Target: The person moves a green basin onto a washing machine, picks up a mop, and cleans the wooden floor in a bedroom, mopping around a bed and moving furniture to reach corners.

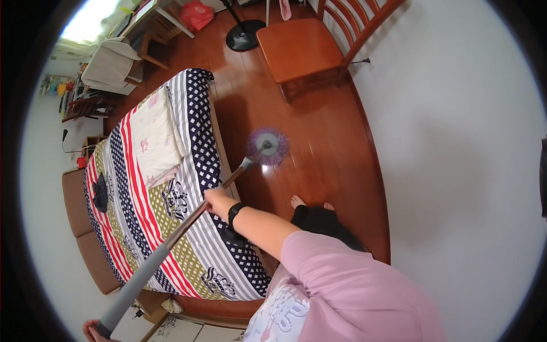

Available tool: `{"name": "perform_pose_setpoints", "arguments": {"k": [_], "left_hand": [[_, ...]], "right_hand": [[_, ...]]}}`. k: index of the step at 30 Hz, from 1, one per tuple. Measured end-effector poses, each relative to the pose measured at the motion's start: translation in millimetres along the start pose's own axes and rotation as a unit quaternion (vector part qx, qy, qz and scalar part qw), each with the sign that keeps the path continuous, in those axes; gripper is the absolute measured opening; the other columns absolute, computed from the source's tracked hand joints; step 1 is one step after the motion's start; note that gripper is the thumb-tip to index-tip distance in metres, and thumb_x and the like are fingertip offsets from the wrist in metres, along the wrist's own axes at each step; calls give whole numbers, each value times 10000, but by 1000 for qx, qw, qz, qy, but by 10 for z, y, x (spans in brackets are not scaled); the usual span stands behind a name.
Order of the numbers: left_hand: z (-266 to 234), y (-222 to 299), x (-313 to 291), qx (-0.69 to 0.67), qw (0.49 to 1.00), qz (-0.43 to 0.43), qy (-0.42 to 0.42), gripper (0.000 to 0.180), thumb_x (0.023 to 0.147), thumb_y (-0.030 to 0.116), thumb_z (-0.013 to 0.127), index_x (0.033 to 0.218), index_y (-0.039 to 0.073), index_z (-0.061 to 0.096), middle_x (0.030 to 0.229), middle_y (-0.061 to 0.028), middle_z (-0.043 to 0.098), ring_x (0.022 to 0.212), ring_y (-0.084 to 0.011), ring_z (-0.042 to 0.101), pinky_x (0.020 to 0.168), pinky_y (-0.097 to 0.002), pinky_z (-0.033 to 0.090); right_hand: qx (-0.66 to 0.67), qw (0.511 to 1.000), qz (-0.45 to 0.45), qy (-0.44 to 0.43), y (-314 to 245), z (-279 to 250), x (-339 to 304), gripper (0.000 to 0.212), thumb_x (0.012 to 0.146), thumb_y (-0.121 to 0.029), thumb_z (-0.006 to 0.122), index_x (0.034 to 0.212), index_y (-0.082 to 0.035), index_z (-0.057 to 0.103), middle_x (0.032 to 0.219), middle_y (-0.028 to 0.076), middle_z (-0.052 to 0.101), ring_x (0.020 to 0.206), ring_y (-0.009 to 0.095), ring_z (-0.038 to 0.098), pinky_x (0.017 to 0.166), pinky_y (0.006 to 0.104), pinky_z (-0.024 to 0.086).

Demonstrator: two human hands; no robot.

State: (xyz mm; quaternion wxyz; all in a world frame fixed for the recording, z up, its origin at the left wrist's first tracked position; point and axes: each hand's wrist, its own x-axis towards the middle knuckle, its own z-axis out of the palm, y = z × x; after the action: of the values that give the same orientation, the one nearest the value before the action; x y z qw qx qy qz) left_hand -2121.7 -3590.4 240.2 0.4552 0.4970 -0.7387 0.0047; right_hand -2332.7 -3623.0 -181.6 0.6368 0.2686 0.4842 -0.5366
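Curling around the end of a long mop's grey grip (134,290), the left hand (97,332) is sitting at the lower left, the picture's edge cutting part of it off. Above it a brown headboard (94,239) is standing, with a dark cloth (101,194) lying near it on the striped bed cover (134,199). A folded blanket (151,142) is resting on the cover too. The mop (188,226) is running aslant over the bed, its long axis rising from lower left toward upper right. Partway along, the right hand (217,200) is clasping the metal pole, a black band (234,215) circling its wrist. Beyond it, up and to the right, the round purple mop head (266,145) is showing blurred over the red-brown floor (319,154); the right hand is lying much nearer to it than the left. Whether the strands are touching the boards, I cannot tell. Bare feet (297,201) are standing below the mop head, and a wooden chair (305,50) is standing beyond, near the white wall (444,142).
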Motion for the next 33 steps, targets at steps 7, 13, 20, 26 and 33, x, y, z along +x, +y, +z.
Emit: {"name": "perform_pose_setpoints", "arguments": {"k": [7,13,20,26,33], "left_hand": [[825,615,-658,-67,990,-1,-122,154,849,128,367,817,10,461,737,-48,424,689,-123,396,652,-236,335],[1379,1264,-1774,-59,976,19,-209,51,832,38,452,857,-3,468,740,-14,420,646,-81,359,587,-219,305],[921,954,-2305,34,718,-322,-616,280,814,130,555,1032,-40,510,792,-58,543,618,-110,528,537,-219,437],[209,-237,-3928,17,330,-538,-776,338,800,410,584,845,75,577,742,12,531,580,-61,507,499,-207,408],[-1437,-1108,-4854,-77,419,-727,-539,173,790,150,527,815,-5,600,748,-108,604,675,-224,569,573,-339,436]], "right_hand": [[56,991,-120,-1,-982,-1346,-23,224,743,-31,418,956,24,456,828,162,527,689,281,562,552,403,519],[-168,964,-172,111,-1846,-2910,353,250,757,-28,411,966,89,484,801,215,591,621,276,620,468,363,495],[-120,960,-166,192,-1064,-3292,478,324,740,-35,478,1047,64,443,812,194,575,576,275,608,438,347,492],[-243,914,-175,275,145,-3524,370,419,714,-31,523,1052,120,328,795,225,558,527,289,592,413,346,486],[-323,902,-191,216,1899,-2560,511,295,793,-148,480,954,85,398,784,234,570,496,291,587,409,342,483]]}}
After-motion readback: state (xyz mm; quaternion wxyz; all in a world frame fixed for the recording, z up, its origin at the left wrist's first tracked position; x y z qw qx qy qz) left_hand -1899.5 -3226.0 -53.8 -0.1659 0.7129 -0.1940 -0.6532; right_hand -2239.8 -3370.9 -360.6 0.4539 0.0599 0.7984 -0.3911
